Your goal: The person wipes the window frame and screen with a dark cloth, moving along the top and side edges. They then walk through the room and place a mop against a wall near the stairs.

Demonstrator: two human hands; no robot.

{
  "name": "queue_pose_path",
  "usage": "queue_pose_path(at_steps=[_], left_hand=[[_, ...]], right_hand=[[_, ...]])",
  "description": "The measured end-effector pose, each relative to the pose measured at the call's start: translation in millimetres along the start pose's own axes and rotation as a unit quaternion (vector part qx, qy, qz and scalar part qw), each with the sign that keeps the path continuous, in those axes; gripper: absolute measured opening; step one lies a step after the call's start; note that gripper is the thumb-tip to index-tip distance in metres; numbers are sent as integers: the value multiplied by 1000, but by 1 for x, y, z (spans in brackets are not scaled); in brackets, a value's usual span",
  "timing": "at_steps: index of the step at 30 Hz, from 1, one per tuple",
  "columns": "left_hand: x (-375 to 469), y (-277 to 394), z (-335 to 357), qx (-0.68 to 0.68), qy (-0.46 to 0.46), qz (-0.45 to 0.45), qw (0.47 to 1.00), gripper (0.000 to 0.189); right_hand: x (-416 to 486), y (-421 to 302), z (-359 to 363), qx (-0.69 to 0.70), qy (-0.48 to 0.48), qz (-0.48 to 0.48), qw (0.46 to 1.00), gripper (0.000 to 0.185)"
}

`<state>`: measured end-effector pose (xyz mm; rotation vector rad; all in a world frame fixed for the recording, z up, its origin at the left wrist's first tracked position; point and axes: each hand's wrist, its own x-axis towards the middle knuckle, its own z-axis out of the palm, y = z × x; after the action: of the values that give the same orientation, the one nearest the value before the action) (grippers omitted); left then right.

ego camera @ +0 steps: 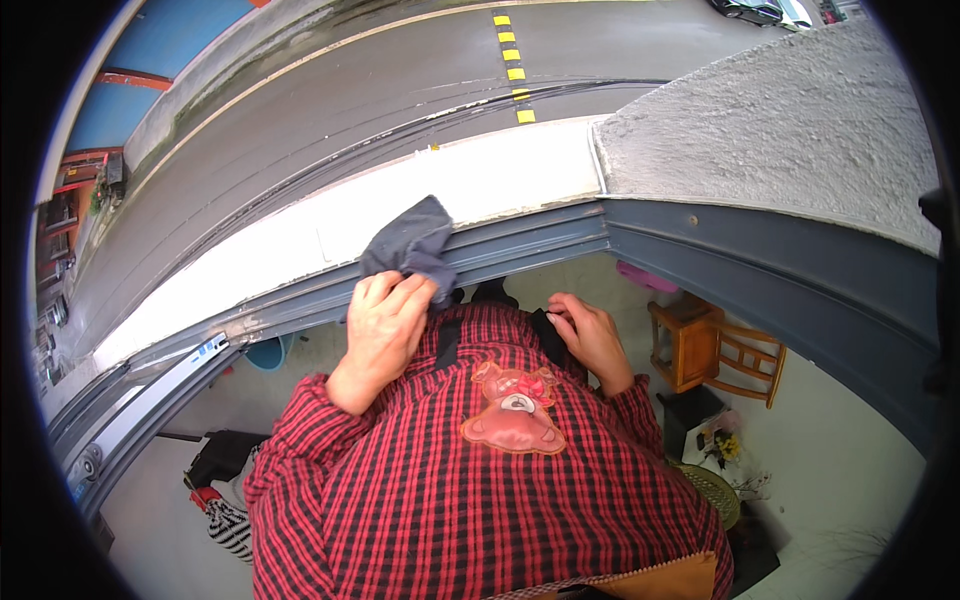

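My left hand (pixel 382 330) grips a dark grey cloth (pixel 409 236) with its fingers. The cloth lies bunched over the dark metal window frame track (pixel 525 238), and its upper corner reaches onto the white outer ledge (pixel 480 176). My right hand (pixel 589 337) is beside my waist at the right, thumb and fingers curled near a black strap of my red and black checked apron (pixel 465 480); whether it pinches the strap is not clear.
A sliding window sash (pixel 150 405) stands at the left. Beyond the ledge are cables (pixel 420 120) and a road (pixel 360 90) below. A rough wall (pixel 772 127) rises at the right. Indoors are a wooden chair (pixel 686 345), a blue basin (pixel 268 352) and a green basket (pixel 709 491).
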<state>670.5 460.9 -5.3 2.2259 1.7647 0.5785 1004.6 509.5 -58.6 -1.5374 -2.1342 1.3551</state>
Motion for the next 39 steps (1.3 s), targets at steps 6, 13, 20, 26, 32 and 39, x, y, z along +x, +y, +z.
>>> queue_pose_path(at_steps=[6,13,20,26,32,39], left_hand=[[29,8,12,-110,-50,40,992,35],[108,79,61,-165,-65,74,981,42],[125,100,71,-179,-46,-34,982,33],[138,103,52,-238,-230,-107,937,35],[151,92,54,-473,-270,-191,817,52],[134,93,64,-314,-288,-166,889,70]], right_hand=[[0,0,2,-10,-12,1,1000,25],[-11,-11,-2,-50,-1,16,999,24],[-15,-2,9,-61,-13,18,998,25],[-12,2,17,-57,-8,13,998,21],[-5,0,17,-55,-4,35,998,20],[3,0,12,-41,6,3,999,22]])
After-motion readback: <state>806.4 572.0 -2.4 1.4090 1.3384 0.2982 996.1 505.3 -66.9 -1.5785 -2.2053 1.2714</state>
